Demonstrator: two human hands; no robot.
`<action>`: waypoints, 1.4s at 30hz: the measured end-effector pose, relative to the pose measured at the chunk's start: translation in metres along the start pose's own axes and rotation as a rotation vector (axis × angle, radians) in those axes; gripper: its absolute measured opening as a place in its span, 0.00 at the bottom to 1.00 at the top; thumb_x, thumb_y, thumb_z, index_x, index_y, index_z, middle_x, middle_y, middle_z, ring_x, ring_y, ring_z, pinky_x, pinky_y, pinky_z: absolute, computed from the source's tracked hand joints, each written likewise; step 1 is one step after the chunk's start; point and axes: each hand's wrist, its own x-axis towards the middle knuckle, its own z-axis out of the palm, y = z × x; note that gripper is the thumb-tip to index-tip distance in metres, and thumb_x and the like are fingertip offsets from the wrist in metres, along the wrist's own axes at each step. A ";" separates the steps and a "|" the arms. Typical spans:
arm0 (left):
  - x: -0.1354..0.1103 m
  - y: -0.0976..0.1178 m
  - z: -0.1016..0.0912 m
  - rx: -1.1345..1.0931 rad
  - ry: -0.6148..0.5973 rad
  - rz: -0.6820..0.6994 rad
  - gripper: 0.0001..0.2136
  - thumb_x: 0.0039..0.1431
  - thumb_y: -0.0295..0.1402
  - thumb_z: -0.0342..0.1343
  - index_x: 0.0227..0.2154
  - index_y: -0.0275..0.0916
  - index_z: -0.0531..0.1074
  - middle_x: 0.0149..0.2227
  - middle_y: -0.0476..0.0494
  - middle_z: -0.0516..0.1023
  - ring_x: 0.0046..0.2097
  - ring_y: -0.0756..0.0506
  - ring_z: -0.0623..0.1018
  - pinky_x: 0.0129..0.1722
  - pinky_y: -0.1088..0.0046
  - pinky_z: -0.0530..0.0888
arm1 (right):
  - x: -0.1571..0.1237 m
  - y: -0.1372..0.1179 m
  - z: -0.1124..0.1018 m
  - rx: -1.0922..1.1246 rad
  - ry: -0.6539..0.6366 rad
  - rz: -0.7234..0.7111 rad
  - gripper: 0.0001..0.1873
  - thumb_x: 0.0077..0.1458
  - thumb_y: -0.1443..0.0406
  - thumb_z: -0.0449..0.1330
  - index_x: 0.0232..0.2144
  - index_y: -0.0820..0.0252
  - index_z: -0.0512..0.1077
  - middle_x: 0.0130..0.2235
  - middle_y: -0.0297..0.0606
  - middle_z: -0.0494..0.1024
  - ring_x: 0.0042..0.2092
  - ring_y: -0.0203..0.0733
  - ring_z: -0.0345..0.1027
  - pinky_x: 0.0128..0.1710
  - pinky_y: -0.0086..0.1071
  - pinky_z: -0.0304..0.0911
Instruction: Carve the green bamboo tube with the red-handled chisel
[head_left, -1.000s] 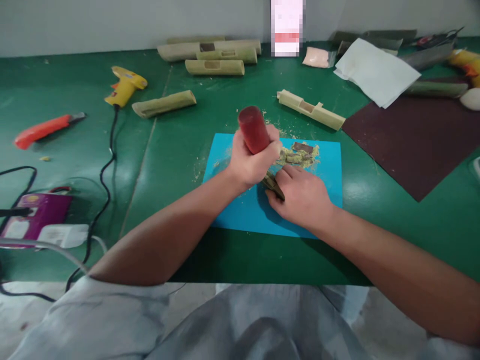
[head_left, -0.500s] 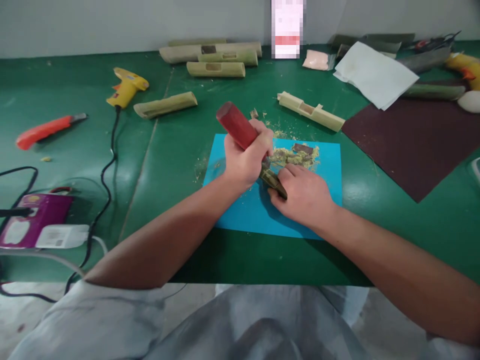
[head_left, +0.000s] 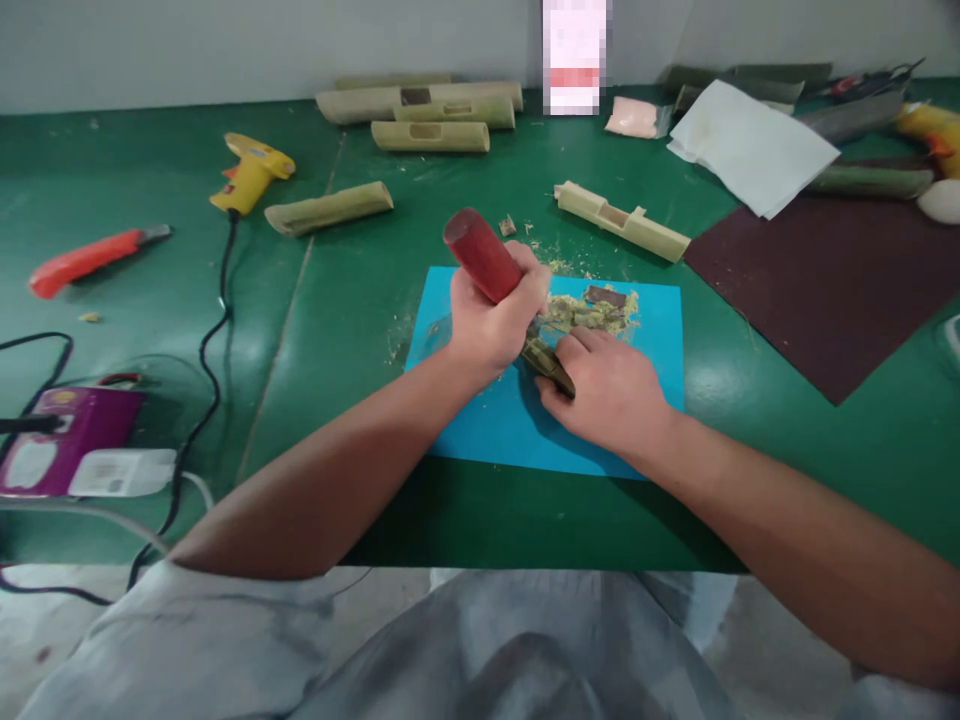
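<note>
Work surface: green tabletop (head_left: 360, 300), running back to a pale grey wall (head_left: 187, 50).
Left hand (head_left: 491, 320): clenched round a smooth red cylindrical handle (head_left: 484, 257), tilted, butt up and to the left.
Right hand (head_left: 611, 385): grasping a narrow brownish-green bamboo piece (head_left: 549, 366) over a bright blue rectangular sheet (head_left: 487, 430), just beside the left hand.
Debris: yellowish-green shavings (head_left: 574, 313) and brown scraps, on the sheet's far part.
Container: small clear plastic bag (head_left: 661, 121) near the wall, with pale pink contents (head_left: 632, 116) too indistinct to identify.
Hollow stock: pale bamboo tubes (head_left: 469, 138) with rectangular cut-outs, interiors too shaded to read.
Hidden: lower handle, by the left hand; part of the bamboo piece, by the right hand.
Pixelated: pale panel (head_left: 574, 50) by the wall.
Cut off at right: yellow object (head_left: 930, 125).
</note>
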 end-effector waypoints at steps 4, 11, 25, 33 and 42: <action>0.002 0.006 0.002 0.024 -0.108 -0.044 0.22 0.58 0.34 0.66 0.14 0.39 0.63 0.18 0.52 0.62 0.21 0.53 0.63 0.22 0.72 0.60 | -0.001 -0.002 0.003 0.023 0.020 -0.006 0.10 0.63 0.60 0.57 0.38 0.61 0.74 0.40 0.46 0.79 0.41 0.50 0.71 0.35 0.38 0.57; -0.004 0.003 -0.001 -0.005 0.011 -0.120 0.23 0.56 0.34 0.64 0.12 0.40 0.58 0.15 0.52 0.58 0.20 0.53 0.59 0.20 0.70 0.55 | 0.000 0.001 0.005 0.020 0.055 -0.015 0.09 0.62 0.61 0.57 0.36 0.60 0.74 0.38 0.45 0.78 0.42 0.49 0.70 0.36 0.37 0.58; -0.001 -0.005 0.003 -0.071 0.001 0.030 0.21 0.61 0.43 0.66 0.18 0.40 0.68 0.19 0.52 0.68 0.21 0.52 0.66 0.22 0.70 0.61 | 0.000 0.001 0.003 -0.012 0.040 0.004 0.10 0.63 0.60 0.57 0.37 0.60 0.73 0.38 0.45 0.78 0.42 0.50 0.71 0.35 0.37 0.57; 0.001 -0.009 0.000 -0.044 -0.052 0.036 0.24 0.62 0.46 0.64 0.17 0.40 0.65 0.19 0.52 0.65 0.21 0.53 0.65 0.21 0.72 0.62 | 0.000 0.003 0.003 -0.007 0.056 -0.005 0.09 0.63 0.60 0.58 0.37 0.60 0.73 0.38 0.45 0.78 0.42 0.50 0.71 0.35 0.37 0.57; 0.000 0.003 0.003 -0.018 -0.104 -0.074 0.26 0.59 0.43 0.67 0.15 0.39 0.61 0.17 0.52 0.61 0.20 0.54 0.62 0.21 0.72 0.60 | 0.000 0.001 0.005 0.020 0.055 -0.019 0.09 0.62 0.61 0.57 0.36 0.61 0.73 0.37 0.45 0.78 0.40 0.49 0.70 0.35 0.37 0.55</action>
